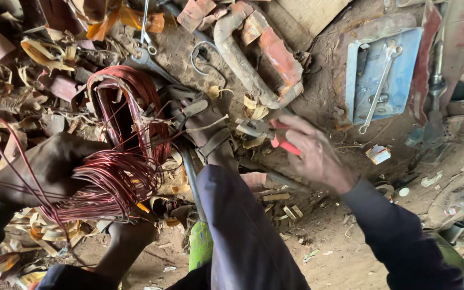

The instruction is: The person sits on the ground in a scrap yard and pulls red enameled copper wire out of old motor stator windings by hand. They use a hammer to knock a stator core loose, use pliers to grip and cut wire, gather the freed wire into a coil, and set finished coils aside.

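Observation:
My left hand (55, 166) is closed around a bundle of reddish copper wire (111, 185) at the left. The strands run up into a wound copper coil (127, 102) that lies on the dirt just above the hand. Loose strands trail off to the left edge. Right of centre, my right hand (315, 156) grips red-handled pliers (284, 144), whose jaws point left toward my sandalled foot (210, 134). My leg in dark trousers (243, 231) stretches between the two hands.
Yellowish insulation scraps (44, 53) litter the left side. Spanners (146, 53) and a rusty bent pipe (243, 64) lie at the top. A blue metal tray (412, 53) holds a spanner at upper right. A green-handled tool (200, 246) lies by my leg.

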